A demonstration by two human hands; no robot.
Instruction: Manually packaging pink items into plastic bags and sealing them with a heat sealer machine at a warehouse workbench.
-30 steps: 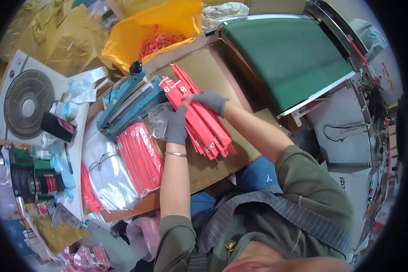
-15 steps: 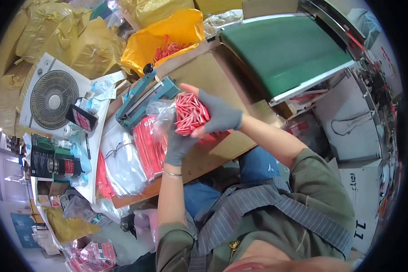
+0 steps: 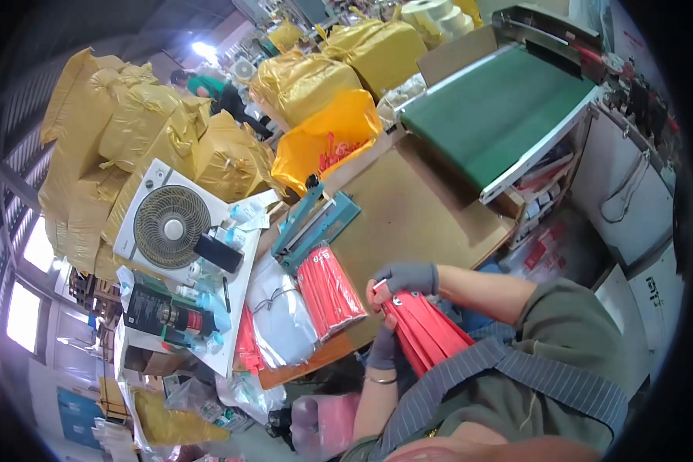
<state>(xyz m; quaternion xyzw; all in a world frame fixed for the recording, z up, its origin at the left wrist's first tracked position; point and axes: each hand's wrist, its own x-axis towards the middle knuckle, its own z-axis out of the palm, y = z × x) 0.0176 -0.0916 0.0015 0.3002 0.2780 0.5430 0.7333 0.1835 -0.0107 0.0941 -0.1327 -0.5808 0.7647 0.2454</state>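
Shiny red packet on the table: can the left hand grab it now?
Probably not: the left hand is busy with the red bundle, though nothing seems to block its way to the packet.

We see the right hand [image 3: 408, 279], grey-gloved with bare fingertips [image 3: 376, 296], held in front of the torso [image 3: 531, 396] and closed in a grip, its fingers curled inward. The right forearm [image 3: 483, 292] reaches across from the right, the elbow bent. Just below, we find the left hand [image 3: 383, 346], gloved likewise, its fingers bent in a grip. We note the left forearm [image 3: 375, 410] rising steeply from the lower edge, the wrist [image 3: 380, 374] nearly straight.
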